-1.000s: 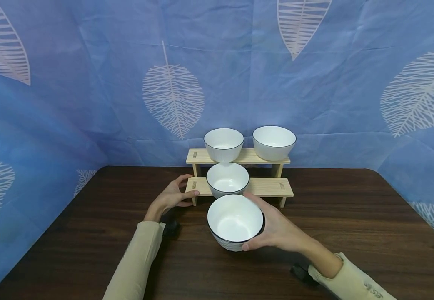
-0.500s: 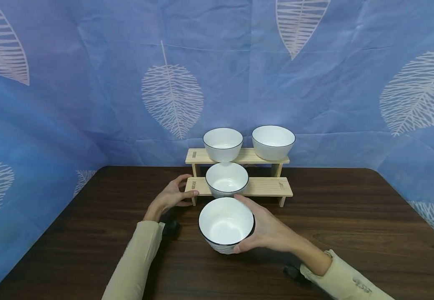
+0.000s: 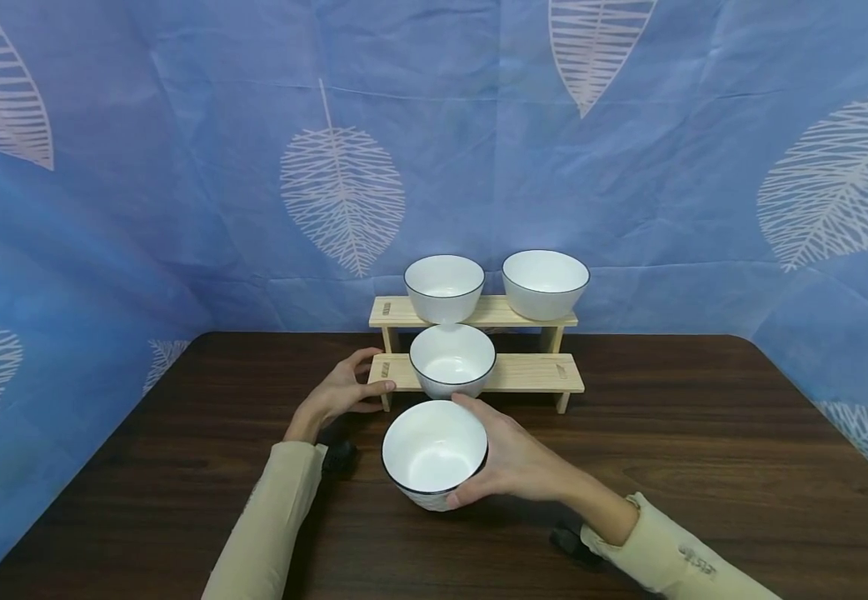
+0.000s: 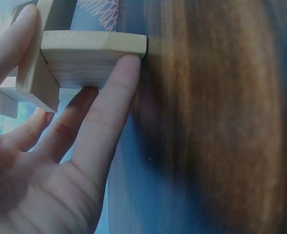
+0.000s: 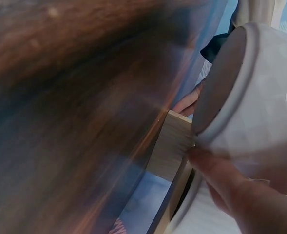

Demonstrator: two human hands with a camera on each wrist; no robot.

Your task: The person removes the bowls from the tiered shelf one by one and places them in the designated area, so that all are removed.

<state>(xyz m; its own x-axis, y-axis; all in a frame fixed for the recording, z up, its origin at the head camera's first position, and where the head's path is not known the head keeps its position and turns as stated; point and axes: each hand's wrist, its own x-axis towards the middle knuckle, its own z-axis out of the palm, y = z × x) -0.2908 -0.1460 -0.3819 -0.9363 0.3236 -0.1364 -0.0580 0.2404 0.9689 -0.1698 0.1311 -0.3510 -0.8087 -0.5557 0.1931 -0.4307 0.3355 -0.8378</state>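
Observation:
In the head view my right hand (image 3: 505, 458) grips a white bowl (image 3: 434, 450) with a dark rim, thumb on its near side and fingers round the far side. The right wrist view shows the underside of this bowl (image 5: 250, 92), raised off the table, with its faceted outer wall. A two-tier wooden shelf (image 3: 531, 372) stands beyond it. My left hand (image 3: 340, 392) holds the left end of the lower tier, thumb over the board. In the left wrist view, its fingers (image 4: 109, 117) lie against the wooden leg (image 4: 89, 61).
One white bowl (image 3: 452, 358) sits left of the middle on the lower tier. Behind it, the upper tier carries a left bowl (image 3: 445, 287) and a right bowl (image 3: 546, 283). A blue leaf-patterned cloth (image 3: 449, 167) hangs behind the dark wooden table (image 3: 704, 433).
My right hand has carried the bowl leftward and slightly toward me, in front of the shelf. My left hand keeps its place on the shelf.

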